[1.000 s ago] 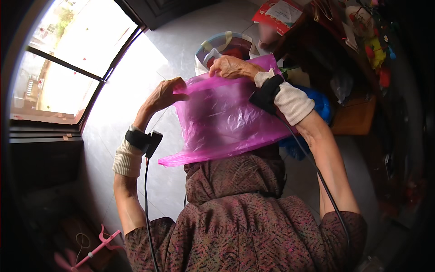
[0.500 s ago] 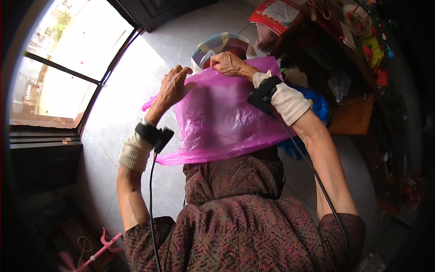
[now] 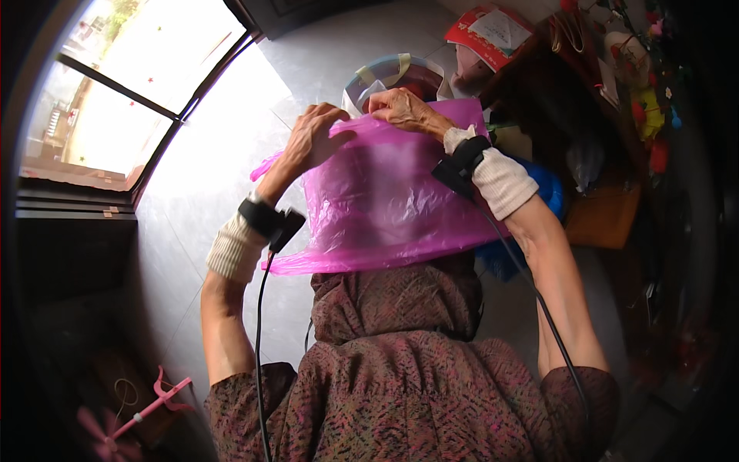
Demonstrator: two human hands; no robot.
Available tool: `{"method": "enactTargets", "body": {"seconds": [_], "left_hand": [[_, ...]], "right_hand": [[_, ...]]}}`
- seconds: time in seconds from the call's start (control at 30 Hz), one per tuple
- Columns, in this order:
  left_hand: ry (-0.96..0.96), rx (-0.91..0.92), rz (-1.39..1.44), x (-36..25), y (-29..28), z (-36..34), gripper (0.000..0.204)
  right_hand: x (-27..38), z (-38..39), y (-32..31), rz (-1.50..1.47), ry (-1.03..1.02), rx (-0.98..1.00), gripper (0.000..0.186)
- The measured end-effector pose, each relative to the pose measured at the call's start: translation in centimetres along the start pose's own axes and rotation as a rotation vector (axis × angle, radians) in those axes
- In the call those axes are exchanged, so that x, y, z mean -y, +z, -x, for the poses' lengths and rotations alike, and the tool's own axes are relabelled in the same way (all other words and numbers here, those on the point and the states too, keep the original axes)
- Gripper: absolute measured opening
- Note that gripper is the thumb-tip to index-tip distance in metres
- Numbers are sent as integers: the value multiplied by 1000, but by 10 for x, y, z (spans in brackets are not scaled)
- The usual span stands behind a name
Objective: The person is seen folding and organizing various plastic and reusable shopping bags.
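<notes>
A translucent pink plastic bag (image 3: 369,208) is spread across my lap, its top edge raised toward a round basket or bucket (image 3: 408,65) with pale straps beyond it. My left hand (image 3: 312,138) is at the bag's upper left, fingers curled onto the edge and thumb stretched inward. My right hand (image 3: 404,110) has its fingers bent and pressed together on the top edge, gripping the plastic. Both wrists wear white cuffs and black straps with cables. What lies behind or inside the bag shows only as darker shapes.
At the right are a dark wooden cabinet with an orange-brown board (image 3: 600,215), a blue bag (image 3: 545,187), a red printed package (image 3: 489,31) and colourful hanging decorations (image 3: 647,115). A bright window (image 3: 115,123) is at upper left, a pink fan (image 3: 135,420) at lower left.
My left hand has risen and moved rightward to the bag's top edge, its fingers curling over it. My right hand has shifted slightly with the bag. The view has tilted a little.
</notes>
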State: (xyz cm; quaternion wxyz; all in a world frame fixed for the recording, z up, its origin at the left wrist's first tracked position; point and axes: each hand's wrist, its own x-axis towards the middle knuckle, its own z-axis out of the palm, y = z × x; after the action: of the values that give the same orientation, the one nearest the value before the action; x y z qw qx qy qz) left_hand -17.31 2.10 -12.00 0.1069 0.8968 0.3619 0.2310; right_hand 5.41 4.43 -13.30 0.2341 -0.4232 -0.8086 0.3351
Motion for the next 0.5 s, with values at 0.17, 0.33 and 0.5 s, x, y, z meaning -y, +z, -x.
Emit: {"method": "enactTargets", "body": {"seconds": [0.17,0.33,0.5], "left_hand": [[-222,330,566,1,-12,-26,25],[-194,505,440,-6,-20,-39,26],[10,594,351,-1,-22,-43,17]], "right_hand": [[10,2,-7,-79,-59,34,20],[11,12,-22,27,-73,159,21],[24,15,-22,3,-95,159,20]]}}
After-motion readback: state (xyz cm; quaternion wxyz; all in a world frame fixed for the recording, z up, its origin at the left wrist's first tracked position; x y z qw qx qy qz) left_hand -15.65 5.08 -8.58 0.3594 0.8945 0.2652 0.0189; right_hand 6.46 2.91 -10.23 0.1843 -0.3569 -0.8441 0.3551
